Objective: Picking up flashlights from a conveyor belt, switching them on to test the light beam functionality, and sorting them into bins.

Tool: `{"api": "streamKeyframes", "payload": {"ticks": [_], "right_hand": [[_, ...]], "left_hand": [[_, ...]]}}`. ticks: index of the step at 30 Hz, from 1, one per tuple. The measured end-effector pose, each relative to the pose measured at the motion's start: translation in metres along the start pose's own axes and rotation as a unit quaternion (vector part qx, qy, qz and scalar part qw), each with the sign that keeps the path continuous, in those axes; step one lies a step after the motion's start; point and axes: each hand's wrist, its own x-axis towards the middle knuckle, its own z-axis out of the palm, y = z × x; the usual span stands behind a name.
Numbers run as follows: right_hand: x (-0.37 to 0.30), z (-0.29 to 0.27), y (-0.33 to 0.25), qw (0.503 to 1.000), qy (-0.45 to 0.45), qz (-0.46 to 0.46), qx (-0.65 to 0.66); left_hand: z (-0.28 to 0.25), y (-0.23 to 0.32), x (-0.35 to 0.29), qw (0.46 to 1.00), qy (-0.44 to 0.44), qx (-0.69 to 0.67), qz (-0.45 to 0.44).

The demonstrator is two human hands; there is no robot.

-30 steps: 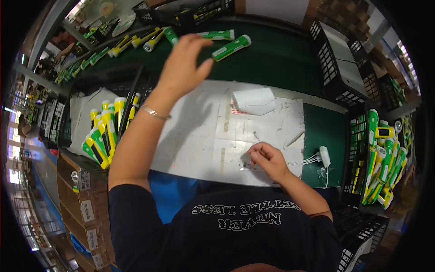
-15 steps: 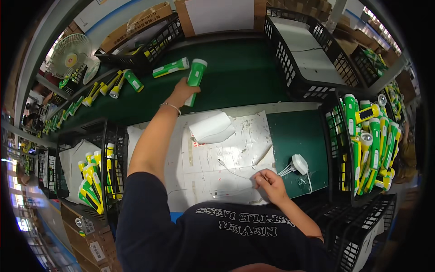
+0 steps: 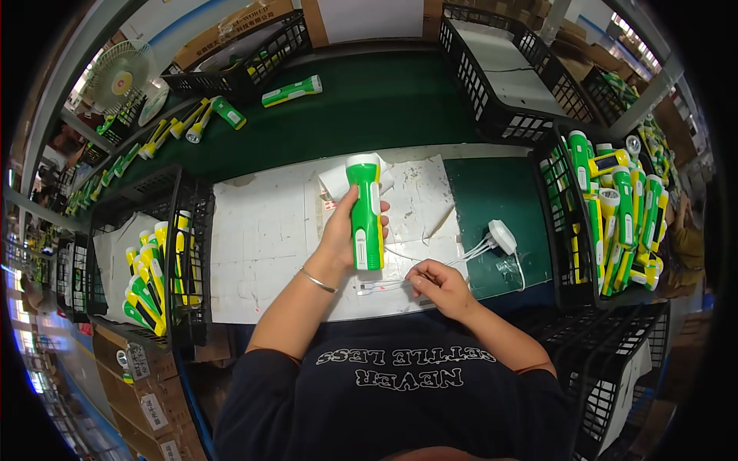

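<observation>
My left hand (image 3: 337, 234) is wrapped round a green and yellow flashlight (image 3: 364, 219), held upright above the white work sheet (image 3: 261, 261) with its wide white head away from me. Close by on the right, my right hand (image 3: 442, 287) pinches a thin white charging cable (image 3: 400, 254). More white cable ends with metal plugs (image 3: 363, 290) lie on the sheet beside its fingers. The cables run to a round white hub (image 3: 502, 237) on the green tabletop at the right. A crumpled white paper (image 3: 332, 181) sits partly hidden behind the flashlight.
Black crates of flashlights stand at the left (image 3: 188, 261) and right (image 3: 565, 223). Another black crate (image 3: 492, 107) lined with grey sheet is at the far right. One flashlight (image 3: 292, 91) lies on the green belt (image 3: 369, 100), with several more along its left.
My left hand has brought the flashlight from the green belt back toward me, over the white sheet. My right hand, still pinching a cable, has moved slightly left and nearer the flashlight.
</observation>
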Motion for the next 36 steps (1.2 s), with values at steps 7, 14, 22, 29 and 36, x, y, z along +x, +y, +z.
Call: {"api": "streamKeyframes", "payload": {"ticks": [7, 14, 22, 29, 36], "right_hand": [[-0.012, -0.003, 0.002, 0.999, 0.033, -0.026, -0.004], [-0.005, 0.003, -0.027, 0.970, 0.077, -0.086, -0.214], [0.015, 0.020, -0.039, 0.732, 0.101, -0.341, -0.580], [0.011, 0.032, -0.035, 0.715, -0.020, -0.389, -0.581], [0.001, 0.043, -0.027, 0.746, -0.033, -0.400, -0.531]], "left_hand": [[-0.016, -0.032, -0.018, 0.999, 0.018, 0.013, -0.040], [-0.003, -0.031, -0.030, 0.999, 0.009, 0.047, -0.023], [0.000, -0.048, -0.040, 0.943, 0.015, 0.300, 0.144], [-0.007, -0.038, -0.040, 0.945, 0.008, 0.276, 0.177], [-0.010, -0.021, -0.038, 0.971, 0.009, 0.163, 0.173]]}}
